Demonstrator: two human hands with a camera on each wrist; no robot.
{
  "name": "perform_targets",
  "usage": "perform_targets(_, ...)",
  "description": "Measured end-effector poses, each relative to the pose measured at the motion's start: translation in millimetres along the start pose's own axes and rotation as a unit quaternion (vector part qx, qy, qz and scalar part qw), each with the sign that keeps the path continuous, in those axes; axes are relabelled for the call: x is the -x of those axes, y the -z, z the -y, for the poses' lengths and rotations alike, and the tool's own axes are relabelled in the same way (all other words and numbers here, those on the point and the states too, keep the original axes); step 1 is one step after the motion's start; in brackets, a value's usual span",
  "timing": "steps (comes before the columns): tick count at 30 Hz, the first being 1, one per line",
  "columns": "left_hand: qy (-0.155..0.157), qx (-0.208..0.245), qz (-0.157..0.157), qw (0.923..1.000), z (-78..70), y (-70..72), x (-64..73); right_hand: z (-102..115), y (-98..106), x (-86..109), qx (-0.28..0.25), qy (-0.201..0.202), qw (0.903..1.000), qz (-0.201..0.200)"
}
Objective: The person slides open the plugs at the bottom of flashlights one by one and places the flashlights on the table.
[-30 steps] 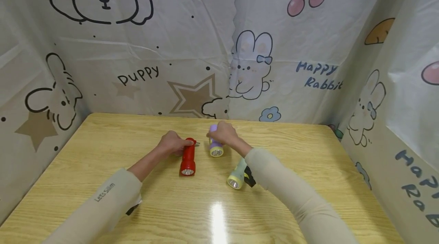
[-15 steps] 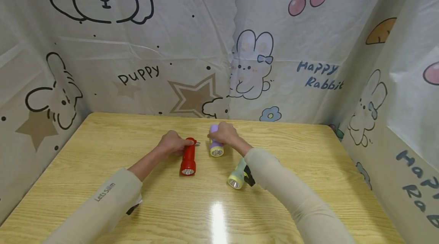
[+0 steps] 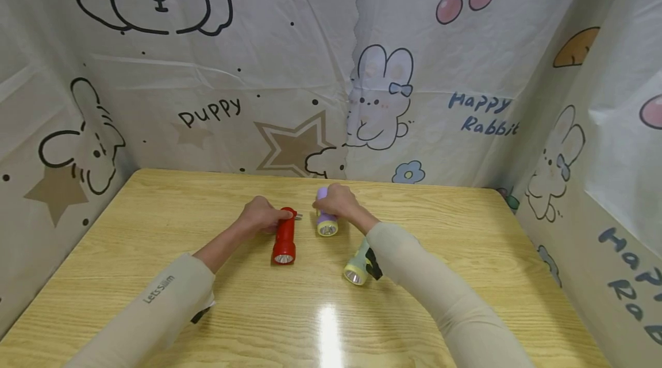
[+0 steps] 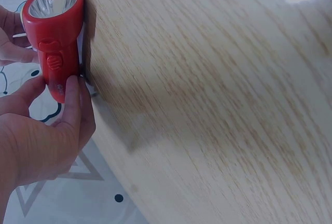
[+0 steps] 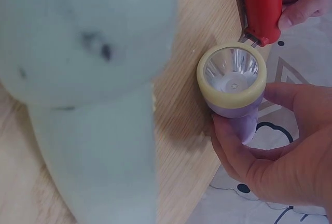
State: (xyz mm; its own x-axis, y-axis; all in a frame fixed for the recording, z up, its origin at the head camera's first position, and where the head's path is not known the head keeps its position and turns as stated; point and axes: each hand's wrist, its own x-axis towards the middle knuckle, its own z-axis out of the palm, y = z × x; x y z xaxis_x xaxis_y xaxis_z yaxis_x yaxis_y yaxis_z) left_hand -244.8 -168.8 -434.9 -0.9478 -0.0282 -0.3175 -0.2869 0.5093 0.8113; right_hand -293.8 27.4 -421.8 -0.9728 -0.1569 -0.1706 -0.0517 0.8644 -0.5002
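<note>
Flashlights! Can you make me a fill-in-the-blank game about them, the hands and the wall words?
The left hand holds a flashlight colored ____.
The right hand holds the purple flashlight, whose rim is colored ____.
Counting the pale green flashlight, the head view shows ____ flashlights.
The black word on the backdrop is ____.

Missing words: red; yellow; three; puppy.

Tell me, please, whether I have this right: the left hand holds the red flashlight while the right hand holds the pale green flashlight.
Not quite: the right hand holds the purple flashlight, as the right wrist view shows, not the pale green flashlight. The left hand does hold the red flashlight.
</note>
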Motion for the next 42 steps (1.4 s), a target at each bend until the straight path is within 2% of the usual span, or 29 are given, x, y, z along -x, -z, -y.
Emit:
perform_targets(11, 0.001, 0.009, 0.002, 1.0000, 0.0, -0.3, -0.7, -0.4, -2.4, -4.0, 0.019, -0.008, 0.9998, 0.001)
perform_targets(24, 0.009, 0.002, -0.001, 1.0000, -2.2, -0.3, 0.2, -0.7, -2.7, -2.3, 0.021, 0.002, 0.9998, 0.006)
perform_targets(42, 0.006, 0.010, 0.003, 0.9999, -3.0, -0.3, 1.3, 0.4, -0.7, -3.0, 0.016, -0.024, 0.9994, 0.019)
